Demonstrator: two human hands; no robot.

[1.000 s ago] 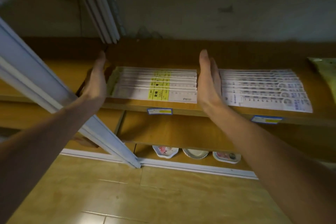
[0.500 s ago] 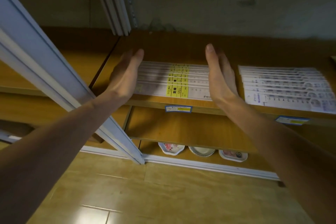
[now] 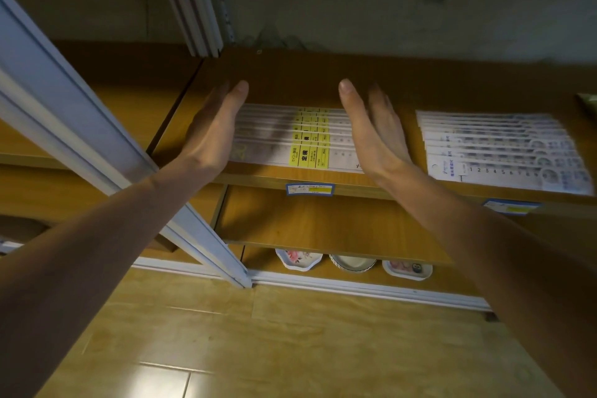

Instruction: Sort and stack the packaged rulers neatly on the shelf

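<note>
Moved inward since 1.0 s ago: both hands now over ends of yellow-labelled ruler stack (image 3: 310, 142), previously flanking it. Left hand (image 3: 211, 136) flat, fingers straight, covering stack's 9 o'clock end. Right hand (image 3: 371, 132) flat, fingers straight, over 3 o'clock end; contact with stack not discernible for either. Nothing gripped. Stack lying fanned on wooden shelf (image 3: 290, 74), above blue price tag (image 3: 309, 190). Second ruler stack (image 3: 504, 149) at 3 o'clock, apart. Small dishes (image 3: 352, 263) on bottom shelf at 6 o'clock.

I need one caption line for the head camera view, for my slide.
Left hand and right hand, both open, flank yellow-labelled rulers on a wooden shelf.
</note>
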